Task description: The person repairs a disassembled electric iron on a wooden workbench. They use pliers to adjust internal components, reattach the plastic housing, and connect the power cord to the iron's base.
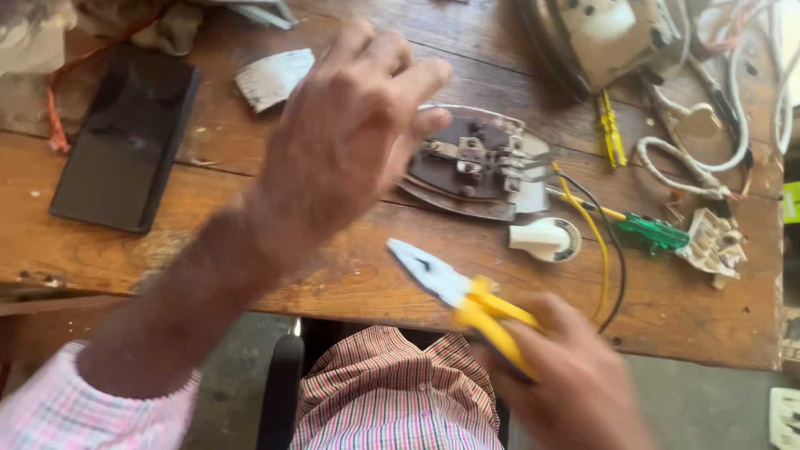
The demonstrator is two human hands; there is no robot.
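My left hand (346, 133) hovers over the wooden table (250, 250), fingers spread and empty, its fingertips close to a metal iron soleplate (483, 162) with exposed terminals. My right hand (567, 375) grips yellow-handled pliers (454, 296) near the table's front edge, jaws pointing up-left. Yellow and black wires (604, 258) run from the soleplate toward my right hand. The picture is blurred by motion.
A black phone (125, 137) lies at the left. A white knob (543, 239), a green screwdriver (650, 232), a white terminal block (712, 243), a yellow tester (612, 129), white cords (708, 158), an iron housing (600, 37) and a paper scrap (273, 77) crowd the right and back.
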